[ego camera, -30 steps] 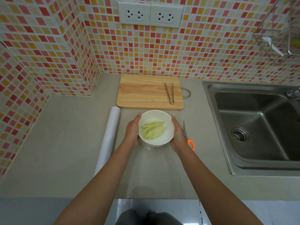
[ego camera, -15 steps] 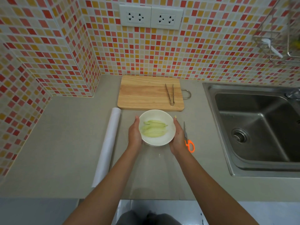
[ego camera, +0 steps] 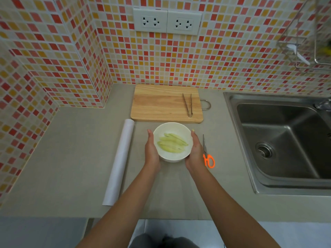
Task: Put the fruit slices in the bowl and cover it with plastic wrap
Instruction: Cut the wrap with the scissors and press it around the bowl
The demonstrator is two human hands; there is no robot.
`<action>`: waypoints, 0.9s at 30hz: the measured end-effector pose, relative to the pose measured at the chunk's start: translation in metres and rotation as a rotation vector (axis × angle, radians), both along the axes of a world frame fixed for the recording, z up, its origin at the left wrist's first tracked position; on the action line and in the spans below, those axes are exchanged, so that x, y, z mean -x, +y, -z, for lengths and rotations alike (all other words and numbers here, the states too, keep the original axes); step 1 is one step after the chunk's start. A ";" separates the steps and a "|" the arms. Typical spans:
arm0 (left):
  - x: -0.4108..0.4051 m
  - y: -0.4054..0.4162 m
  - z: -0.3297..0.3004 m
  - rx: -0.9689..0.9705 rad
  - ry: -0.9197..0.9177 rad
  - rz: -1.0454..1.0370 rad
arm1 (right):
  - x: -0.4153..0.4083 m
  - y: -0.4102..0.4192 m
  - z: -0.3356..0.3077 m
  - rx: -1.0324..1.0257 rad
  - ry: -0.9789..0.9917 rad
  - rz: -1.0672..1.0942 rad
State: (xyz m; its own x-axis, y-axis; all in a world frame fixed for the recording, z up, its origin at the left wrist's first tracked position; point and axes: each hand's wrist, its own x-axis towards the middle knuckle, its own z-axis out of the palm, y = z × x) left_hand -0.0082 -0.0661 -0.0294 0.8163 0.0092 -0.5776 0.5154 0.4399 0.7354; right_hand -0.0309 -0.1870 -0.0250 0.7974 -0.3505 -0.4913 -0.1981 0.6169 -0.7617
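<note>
1 head view, steeply down over the countertop (ego camera: 71, 158)

Two bare forearms enter from the lower edge of the frame, with no sleeves, watch, bracelets or rings to be seen. The left hand (ego camera: 151, 151) shows a pink-painted nail at its upper tip. The right hand (ego camera: 195, 152) shows a pale yellow-green nail at its top finger and a small dark spot on its back. At the bottom centre of the frame lies dark grey cloth, the person's clothing, creased in the middle.
</note>
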 end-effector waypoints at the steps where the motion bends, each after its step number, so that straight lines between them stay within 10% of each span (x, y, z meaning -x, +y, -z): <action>1: 0.002 -0.003 -0.001 -0.041 0.014 -0.029 | 0.001 0.002 0.001 0.001 0.007 -0.001; 27: -0.009 0.011 -0.012 -0.243 -0.065 0.156 | 0.003 -0.018 0.002 0.130 0.047 -0.148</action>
State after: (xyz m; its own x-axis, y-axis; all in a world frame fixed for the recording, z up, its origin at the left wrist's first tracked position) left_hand 0.0009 -0.0555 -0.0175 0.8541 0.0125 -0.5199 0.5110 0.1661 0.8434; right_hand -0.0335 -0.2053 -0.0271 0.8223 -0.2943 -0.4871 -0.3160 0.4757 -0.8209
